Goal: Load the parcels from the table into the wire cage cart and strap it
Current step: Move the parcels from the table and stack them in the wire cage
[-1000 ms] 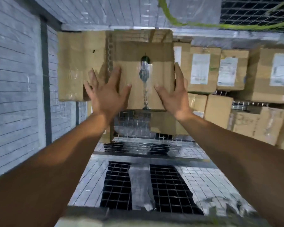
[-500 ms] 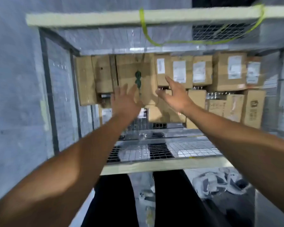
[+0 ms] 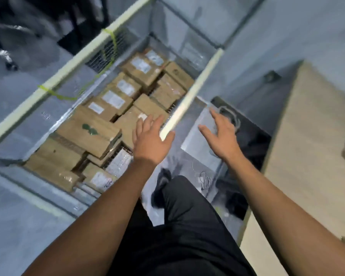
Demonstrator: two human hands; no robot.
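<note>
Parcels (image 3: 108, 124): stacked inside wire cage cart (image 3: 18, 126). Left hand (image 3: 150, 142), right hand (image 3: 223, 136): empty, fingers spread, by near rail (image 3: 187, 96). Advice: fetch next from table (image 3: 311, 166); fill gaps, keep stack level for strap (image 3: 113, 39).

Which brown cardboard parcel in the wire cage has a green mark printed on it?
The big brown cardboard parcel near the pile's left end; the others show white labels or plain card.
</note>
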